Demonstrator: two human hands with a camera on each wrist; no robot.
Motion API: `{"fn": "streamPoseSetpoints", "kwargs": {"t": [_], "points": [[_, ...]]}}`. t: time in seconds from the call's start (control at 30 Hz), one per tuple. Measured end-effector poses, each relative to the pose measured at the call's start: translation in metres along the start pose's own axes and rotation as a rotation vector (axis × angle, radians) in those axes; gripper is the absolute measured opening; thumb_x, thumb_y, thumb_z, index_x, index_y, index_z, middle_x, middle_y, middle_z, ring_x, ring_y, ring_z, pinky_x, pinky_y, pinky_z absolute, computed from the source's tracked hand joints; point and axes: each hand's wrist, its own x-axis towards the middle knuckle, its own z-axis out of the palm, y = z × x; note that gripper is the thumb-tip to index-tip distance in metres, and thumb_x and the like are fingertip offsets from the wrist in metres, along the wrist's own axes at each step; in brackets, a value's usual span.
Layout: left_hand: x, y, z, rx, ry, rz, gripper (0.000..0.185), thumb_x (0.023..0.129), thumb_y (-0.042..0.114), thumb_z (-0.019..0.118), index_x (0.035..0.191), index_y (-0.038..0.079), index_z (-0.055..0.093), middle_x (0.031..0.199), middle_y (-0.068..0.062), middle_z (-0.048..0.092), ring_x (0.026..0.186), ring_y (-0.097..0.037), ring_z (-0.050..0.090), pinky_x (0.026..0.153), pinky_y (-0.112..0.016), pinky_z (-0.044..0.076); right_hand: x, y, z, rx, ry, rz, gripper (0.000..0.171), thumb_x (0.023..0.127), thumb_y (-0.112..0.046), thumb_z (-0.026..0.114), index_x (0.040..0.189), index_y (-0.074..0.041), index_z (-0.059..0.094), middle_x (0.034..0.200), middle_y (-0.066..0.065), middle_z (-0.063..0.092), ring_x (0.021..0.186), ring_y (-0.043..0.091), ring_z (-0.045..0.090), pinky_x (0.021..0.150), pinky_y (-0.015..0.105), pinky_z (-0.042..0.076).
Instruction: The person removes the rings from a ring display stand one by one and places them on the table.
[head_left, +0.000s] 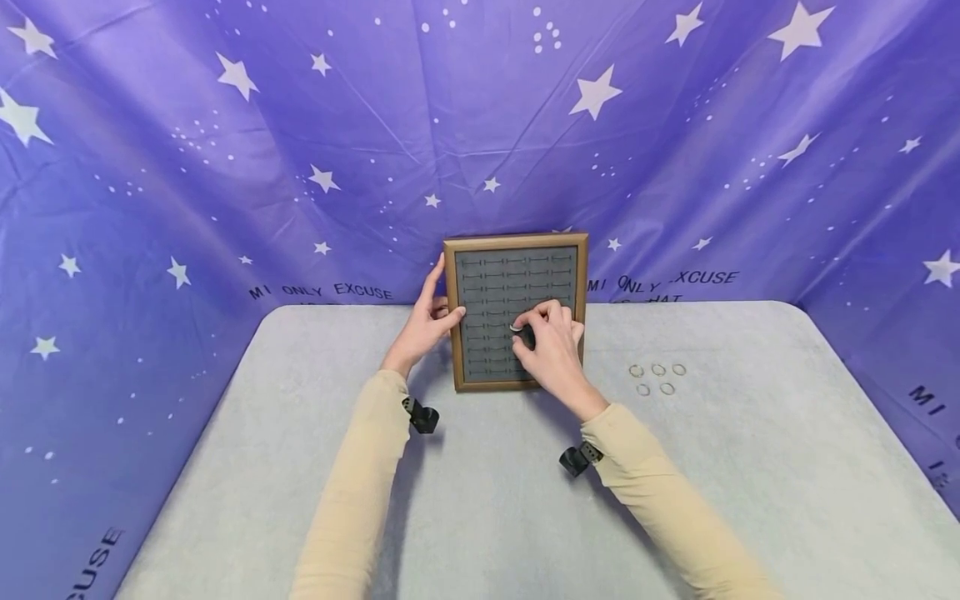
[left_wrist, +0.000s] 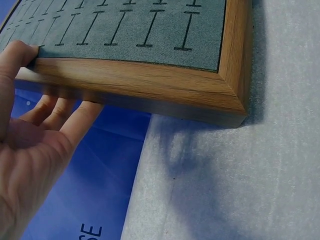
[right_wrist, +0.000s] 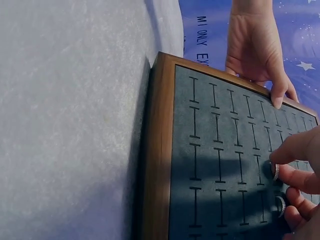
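- Right hand [head_left: 551, 346] pinches a small silver ring [head_left: 517, 328] between thumb and fingertips, pressing it at a slot in the grey pad of the ring tray [head_left: 517, 242].
- Right wrist view: ring [right_wrist: 275, 171] sits edge-on in the pinch, touching the felt; a second ring [right_wrist: 281, 205] shows just below it by the curled fingers. Cannot tell if that one is seated in a slot or held.
- Left hand [head_left: 427, 321] grips the tray's left frame edge, thumb [left_wrist: 15, 55] over the front rim, fingers behind; it props the tray, which stands tilted back near the backdrop.
- Tray stands at the far edge of the table [head_left: 300, 467], wood frame [left_wrist: 150, 85] resting on the grey cloth.
- Progress, as a judgement: early. Slots away from the pinch look bare in all views; at most one or two rings are at the pad, and this one is not yet clearly pushed home.
- Left over: five loose rings [head_left: 657, 378] lie on the table, to the right of the pinching hand and well apart from the tray.
- Around: starry purple backdrop [head_left: 225, 167] with printed lettering behind the tray; black wrist cameras on both beige sleeves.
- In the way: nothing lies between the pinching hand and the loose rings; the fingers themselves hide the slot.
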Motion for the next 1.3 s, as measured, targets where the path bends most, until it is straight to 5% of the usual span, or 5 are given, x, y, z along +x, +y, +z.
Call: {"fn": "streamPoseSetpoints", "kwargs": {"t": [0.7, 0.97, 1.3], "points": [[-0.001, 0.004, 0.000, -0.004, -0.003, -0.026, 0.088, 0.094, -0.001, 0.059, 0.153, 0.046, 0.012, 0.118, -0.026, 0.055, 0.083, -0.019, 0.057, 0.063, -0.029, 0.052, 0.001, 0.001, -0.001, 0.105, 0.042, 0.048, 0.005, 0.080, -0.009, 0.068, 0.080, -0.009, 0.064, 0.098, 0.009, 0.048, 0.096, 0.032, 0.041, 0.087, 0.054, 0.024], [-0.008, 0.022, 0.003, -0.009, -0.021, -0.011, 0.087, 0.093, -0.004, 0.058, 0.157, 0.029, 0.009, 0.111, -0.027, 0.055, 0.079, -0.016, 0.054, 0.061, -0.028, 0.052, 0.000, 0.002, -0.009, 0.150, 0.009, 0.053, 0.003, 0.080, -0.009, 0.066, 0.082, -0.008, 0.064, 0.102, 0.010, 0.057, 0.098, 0.030, 0.045, 0.088, 0.053, 0.024], [-0.002, 0.001, 0.000, 0.015, 0.004, -0.021, 0.088, 0.095, 0.001, 0.059, 0.151, 0.051, 0.013, 0.109, -0.021, 0.057, 0.078, -0.015, 0.054, 0.060, -0.028, 0.051, -0.003, 0.003, -0.019, 0.179, 0.004, 0.060, 0.005, 0.082, -0.008, 0.067, 0.085, -0.007, 0.064, 0.096, 0.009, 0.059, 0.092, 0.027, 0.049, 0.089, 0.054, 0.023]]}}
